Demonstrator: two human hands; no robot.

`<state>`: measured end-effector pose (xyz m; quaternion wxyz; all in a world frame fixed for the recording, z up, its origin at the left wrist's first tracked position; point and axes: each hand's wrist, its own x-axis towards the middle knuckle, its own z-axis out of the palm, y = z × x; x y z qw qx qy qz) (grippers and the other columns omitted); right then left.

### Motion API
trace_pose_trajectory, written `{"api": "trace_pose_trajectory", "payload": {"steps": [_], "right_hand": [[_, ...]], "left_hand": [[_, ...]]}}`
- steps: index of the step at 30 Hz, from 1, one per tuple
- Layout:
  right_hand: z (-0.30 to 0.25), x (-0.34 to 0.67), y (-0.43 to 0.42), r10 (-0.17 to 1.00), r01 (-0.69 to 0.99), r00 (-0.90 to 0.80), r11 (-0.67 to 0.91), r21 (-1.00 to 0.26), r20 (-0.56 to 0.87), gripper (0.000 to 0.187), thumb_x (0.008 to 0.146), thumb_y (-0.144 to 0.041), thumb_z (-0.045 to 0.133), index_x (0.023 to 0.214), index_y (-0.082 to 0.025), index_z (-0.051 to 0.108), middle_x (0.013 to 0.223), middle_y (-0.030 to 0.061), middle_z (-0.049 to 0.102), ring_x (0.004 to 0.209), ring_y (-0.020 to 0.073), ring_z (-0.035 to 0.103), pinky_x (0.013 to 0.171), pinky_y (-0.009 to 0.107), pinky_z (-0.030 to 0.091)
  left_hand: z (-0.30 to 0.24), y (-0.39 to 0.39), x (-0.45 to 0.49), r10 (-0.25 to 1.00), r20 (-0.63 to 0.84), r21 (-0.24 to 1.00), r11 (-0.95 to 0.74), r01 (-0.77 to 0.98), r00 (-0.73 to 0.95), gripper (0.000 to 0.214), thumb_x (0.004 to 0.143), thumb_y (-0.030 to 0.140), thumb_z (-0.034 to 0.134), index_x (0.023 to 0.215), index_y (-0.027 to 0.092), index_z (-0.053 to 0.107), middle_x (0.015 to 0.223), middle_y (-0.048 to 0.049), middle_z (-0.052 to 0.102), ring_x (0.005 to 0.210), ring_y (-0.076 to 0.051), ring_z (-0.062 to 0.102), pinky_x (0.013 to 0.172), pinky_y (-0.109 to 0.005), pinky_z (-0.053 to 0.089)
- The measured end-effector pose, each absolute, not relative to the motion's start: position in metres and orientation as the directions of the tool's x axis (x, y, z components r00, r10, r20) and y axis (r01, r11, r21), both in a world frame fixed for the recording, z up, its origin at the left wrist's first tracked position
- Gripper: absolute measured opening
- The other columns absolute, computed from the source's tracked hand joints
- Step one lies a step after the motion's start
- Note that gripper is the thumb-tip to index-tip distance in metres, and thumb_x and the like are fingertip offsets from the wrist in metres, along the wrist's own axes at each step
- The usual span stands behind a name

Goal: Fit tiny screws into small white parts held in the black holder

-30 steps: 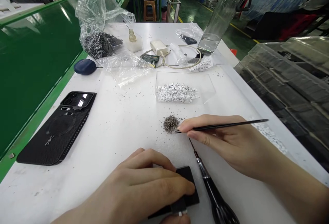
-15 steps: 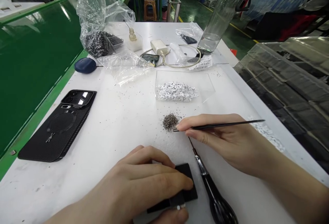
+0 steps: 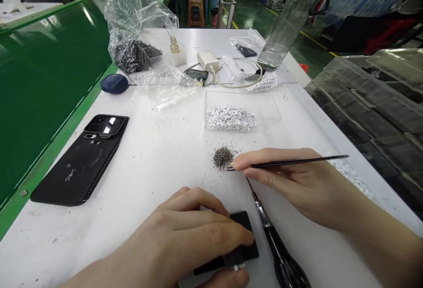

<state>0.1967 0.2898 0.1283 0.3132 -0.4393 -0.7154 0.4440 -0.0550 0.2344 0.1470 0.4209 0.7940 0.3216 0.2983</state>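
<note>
My left hand (image 3: 188, 235) is closed over a small flat black block (image 3: 246, 246) near the table's front edge, fingers on top and thumb below. My right hand (image 3: 297, 182) pinches thin black tweezers (image 3: 291, 162), held almost level, with the tip at the right edge of a small heap of tiny dark grey parts (image 3: 223, 156). A black-handled tool with a thin metal shaft (image 3: 274, 244) lies on the table between my two hands, under my right hand.
A clear tray of small white parts (image 3: 231, 118) lies behind the heap. A black phone (image 3: 82, 162) rests at the left by the green rail (image 3: 49, 156). Plastic bags (image 3: 132, 37), a charger with cable (image 3: 208, 61), a water bottle (image 3: 284, 24) and stacked clear trays (image 3: 373, 98) stand around.
The view has shifted slightly to the right. Both hands keep their hold and hardly move; the tweezer tip stays at the heap's edge.
</note>
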Motion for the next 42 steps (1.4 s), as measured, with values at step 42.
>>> {"api": "trace_pose_trajectory", "payload": {"steps": [42], "right_hand": [[0.1270,0.1982,0.2919,0.890,0.333,-0.444,0.275,-0.902,0.107,0.010,0.103,-0.033,0.079,0.106,-0.037,0.088,0.114,-0.0097,0.090,0.110,0.0135,0.085,0.098,0.014,0.067]], "left_hand": [[0.1422,0.2358,-0.0499,0.763,0.213,0.778,-0.510,0.367,0.610,0.038,0.103,0.047,0.075,0.132,0.023,0.081,0.105,-0.0128,0.084,0.108,-0.031,0.076,0.096,-0.040,0.069]]}}
